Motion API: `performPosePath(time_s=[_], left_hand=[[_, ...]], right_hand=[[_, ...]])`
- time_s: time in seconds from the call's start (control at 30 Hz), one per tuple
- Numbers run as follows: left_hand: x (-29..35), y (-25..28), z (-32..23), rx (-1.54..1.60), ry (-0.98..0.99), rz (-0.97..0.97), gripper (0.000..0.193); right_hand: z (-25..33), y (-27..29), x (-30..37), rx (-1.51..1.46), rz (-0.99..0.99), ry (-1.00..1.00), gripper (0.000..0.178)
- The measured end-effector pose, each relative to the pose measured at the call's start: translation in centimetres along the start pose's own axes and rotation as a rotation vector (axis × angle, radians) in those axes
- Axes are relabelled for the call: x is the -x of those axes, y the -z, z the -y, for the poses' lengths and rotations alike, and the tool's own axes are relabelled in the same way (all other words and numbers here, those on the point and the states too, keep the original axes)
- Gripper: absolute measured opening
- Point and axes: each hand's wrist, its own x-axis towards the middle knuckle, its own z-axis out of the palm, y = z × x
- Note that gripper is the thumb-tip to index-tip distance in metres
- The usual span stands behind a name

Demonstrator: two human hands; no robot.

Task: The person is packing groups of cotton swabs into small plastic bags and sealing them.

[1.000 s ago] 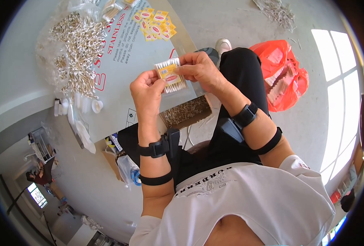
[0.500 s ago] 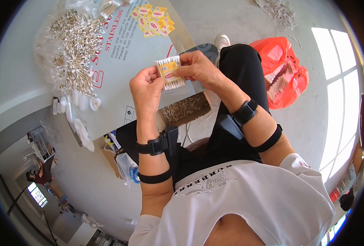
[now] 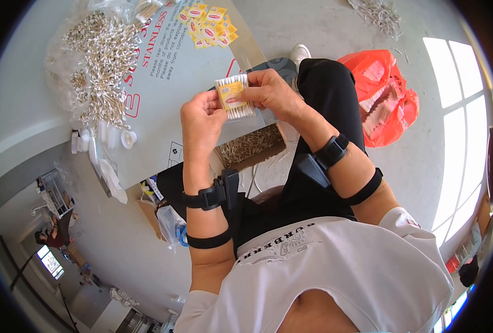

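Note:
Between my two hands is a flat clear pack of cotton swabs (image 3: pixel 240 112), with a yellow label card (image 3: pixel 231 90) lying over the white tips. My left hand (image 3: pixel 202 117) grips its left edge between thumb and fingers. From the right, my right hand (image 3: pixel 271 95) holds the opposite edge, its thumb pressed on the label. Just below the pack, an open cardboard box (image 3: pixel 282 145) full of loose swabs sits at the table's near edge. Farther off on the table lies a scattered pile of yellow label cards (image 3: pixel 209 32).
A large heap of loose swabs (image 3: pixel 105 66) on clear plastic covers the table's left side. White plastic pieces (image 3: pixel 113 137) stand at its near left. On the floor at right, a red bag (image 3: pixel 405 105) holds pink packs; more swabs (image 3: pixel 377 16) lie beyond it.
Both hands and the pack have shifted very slightly to the right. The grip on the pack looks the same.

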Motion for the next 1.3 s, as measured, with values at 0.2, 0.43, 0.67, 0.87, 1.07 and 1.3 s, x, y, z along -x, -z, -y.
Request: performPosePath(time_s=[0.2,0.43,0.67,0.87,1.07,1.3], left_hand=[[0.6,-0.7,0.4,0.076,0.024,-0.022,0.042],[0.4,-1.3,0.9,0.048,0.011,-0.079,0.041],[0.3,-1.0,1.1,0.071,0.033,-0.050,0.038],[0.4,-0.7,0.8,0.161,0.031,0.018,0.037],[0.1,-0.9,0.9,0.135,-0.002,0.006,0.031],[-0.5,-0.7,1.0,0.278,-0.054,0.016,0.024]], right_hand=[[-0.5,0.5,-0.4,-0.035,-0.030,-0.002,0.023],[-0.5,1.0,-0.2,0.070,0.104,0.007,0.028],[-0.3,0.7,0.4,0.036,0.152,0.034,0.033],[-0.8,0.7,0.1,0.006,0.198,0.062,0.032],[-1.3,0.8,-0.4,0.053,0.149,0.124,0.027],[-1.6,0.7,-0.5,0.113,0.182,0.137,0.025]])
